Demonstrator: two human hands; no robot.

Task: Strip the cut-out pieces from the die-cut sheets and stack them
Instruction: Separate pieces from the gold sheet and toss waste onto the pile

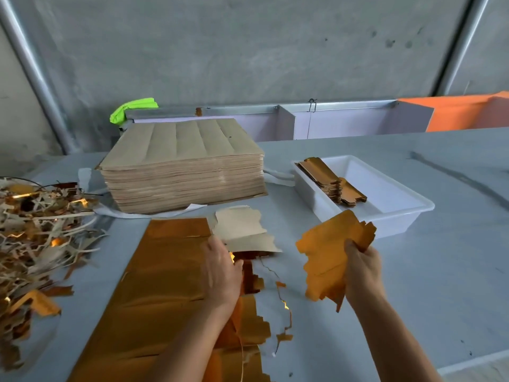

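My right hand [360,268] gripped a freed gold piece [330,257]; my left hand's [223,271] fingers pinched the sheet [165,285] edge. Best to tear slowly along the cuts.

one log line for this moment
step: stripping | left hand: holds gold sheet | right hand: grips cut-out pieces | white tray: partly stacked

Both forearms are bare up to the bottom edge of the view, with no sleeves, gloves, watch or rings showing. The left hand [221,274] and right hand [363,271] are uncovered, fingers unadorned.
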